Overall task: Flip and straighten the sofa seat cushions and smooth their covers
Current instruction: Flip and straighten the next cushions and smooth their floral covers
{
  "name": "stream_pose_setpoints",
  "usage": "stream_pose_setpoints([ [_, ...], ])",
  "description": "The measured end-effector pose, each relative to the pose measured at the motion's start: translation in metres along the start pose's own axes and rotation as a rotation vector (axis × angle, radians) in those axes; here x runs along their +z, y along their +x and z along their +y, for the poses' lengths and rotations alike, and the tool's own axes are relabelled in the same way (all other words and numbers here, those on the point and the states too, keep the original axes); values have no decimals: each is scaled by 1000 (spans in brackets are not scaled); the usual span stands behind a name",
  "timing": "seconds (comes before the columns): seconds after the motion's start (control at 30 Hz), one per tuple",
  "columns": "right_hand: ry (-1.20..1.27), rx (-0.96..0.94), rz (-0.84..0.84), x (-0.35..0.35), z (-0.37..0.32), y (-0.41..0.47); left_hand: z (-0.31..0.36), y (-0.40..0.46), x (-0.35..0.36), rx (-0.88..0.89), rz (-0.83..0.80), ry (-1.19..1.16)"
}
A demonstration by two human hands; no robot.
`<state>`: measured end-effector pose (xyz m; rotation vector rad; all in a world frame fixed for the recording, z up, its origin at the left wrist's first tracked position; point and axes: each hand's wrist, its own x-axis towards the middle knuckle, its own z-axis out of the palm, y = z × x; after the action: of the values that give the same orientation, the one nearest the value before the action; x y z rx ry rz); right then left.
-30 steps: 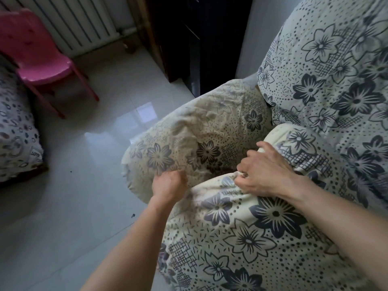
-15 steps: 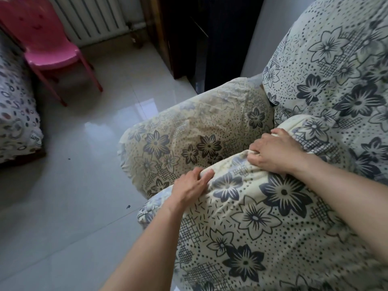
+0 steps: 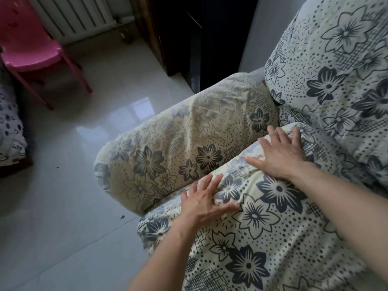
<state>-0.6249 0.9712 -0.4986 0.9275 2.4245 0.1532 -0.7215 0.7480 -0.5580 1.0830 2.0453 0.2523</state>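
A seat cushion (image 3: pixel 273 238) in a cream cover with dark flowers fills the lower right of the head view. Both hands lie flat on its left edge, fingers spread. My left hand (image 3: pixel 204 201) rests near the cushion's front left corner. My right hand (image 3: pixel 280 153) presses farther back, close to the back cushion (image 3: pixel 336 66). Neither hand grips the cloth. The padded sofa arm (image 3: pixel 184 152), in the same faded print, runs right beside the cushion's left edge.
Glossy pale floor tiles (image 3: pixel 63 206) lie left of the sofa. A pink plastic chair (image 3: pixel 31 49) stands at the far left by a white radiator (image 3: pixel 73 15). A dark cabinet (image 3: pixel 199 38) is behind the sofa arm. A patterned seat (image 3: pixel 10 133) shows at the left edge.
Both hands were closed on the cushion's left edge; they have opened and now lie flat on the cover. The cushion sits lower and closer against the sofa arm.
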Motion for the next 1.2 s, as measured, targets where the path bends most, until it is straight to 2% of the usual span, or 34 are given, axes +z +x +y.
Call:
stream_pose_setpoints([
  [0.17, -49, -76, 6, -4, 5, 14, -1, 22, -16, -48, 117, -50],
  [0.33, -2, -116, -1, 1, 4, 16, -6, 39, -16, -210, 85, -71],
  [0.57, 32, -147, -21, 26, -2, 24, 5, 23, 11, -171, 167, 28],
  [0.7, -23, -153, -70, 41, -8, 39, -3, 45, 27, -148, 85, 42],
  [0.9, -107, -185, -73, 54, -15, 53, -15, 63, 41, -225, -51, 14],
  [1.07, -63, -184, -12, 54, -5, 40, -23, 50, 31, -273, 39, -132],
  [1.2, -3, -157, -7, 58, 10, 23, -48, 37, 18, -313, 155, -16],
])
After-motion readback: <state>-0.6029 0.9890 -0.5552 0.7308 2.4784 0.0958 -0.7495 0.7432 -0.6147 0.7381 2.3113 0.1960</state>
